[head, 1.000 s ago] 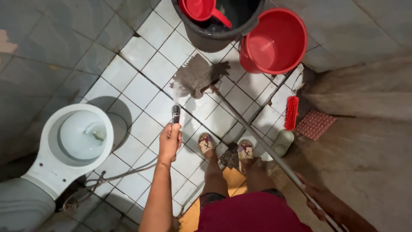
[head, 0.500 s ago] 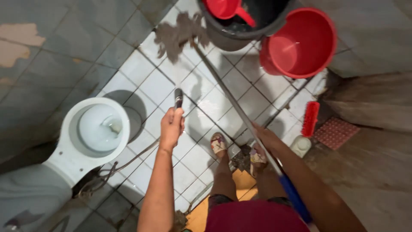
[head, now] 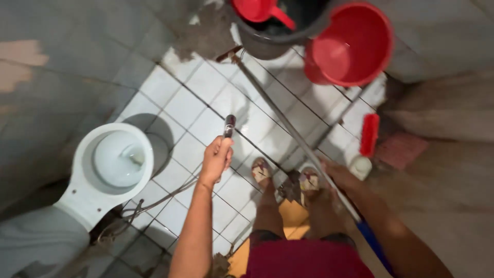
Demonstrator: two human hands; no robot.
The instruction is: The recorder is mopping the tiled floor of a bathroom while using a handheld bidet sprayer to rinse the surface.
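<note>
My left hand (head: 216, 157) grips a dark spray nozzle (head: 229, 125) with a hose trailing back along the floor, pointed out over the white tiled floor (head: 180, 105). My right hand (head: 337, 177) holds the long metal handle of a mop (head: 288, 128). Its grey cloth head (head: 206, 33) lies flat on the tiles at the far end, next to a black bucket (head: 280, 31). My sandalled feet (head: 283, 172) stand between the two arms.
A white toilet bowl (head: 110, 164) sits at the left. A red bucket (head: 350, 44) stands beside the black one, which holds a red dipper (head: 260, 10). A red brush (head: 369, 134) and a white bottle (head: 360, 166) lie at the right.
The mop head has slid farther away across the tiles toward the black bucket. My left hand with the nozzle has stayed in about the same place.
</note>
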